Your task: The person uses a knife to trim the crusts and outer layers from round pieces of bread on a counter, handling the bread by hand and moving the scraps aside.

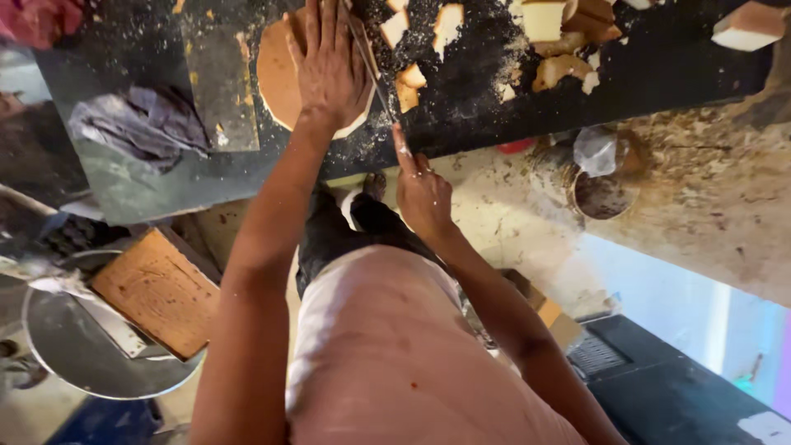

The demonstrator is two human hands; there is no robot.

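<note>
Brown round: a flat cake layer (280, 74) lies on the dark, crumb-strewn bench (461, 107), partly under the left hand.
Left hand (329, 66): spread wide and flat, palm pressing the round down, fingers together and pointing away.
Right hand (422, 194): closed around the handle of a long thin knife (371, 66), blade running along the round's right edge.
Doing it well: keep the palm flat and steady, fingers clear of the blade, and draw the knife level.
Nearby: cut cake pieces (568, 70) and a grey cloth (140, 124).
</note>
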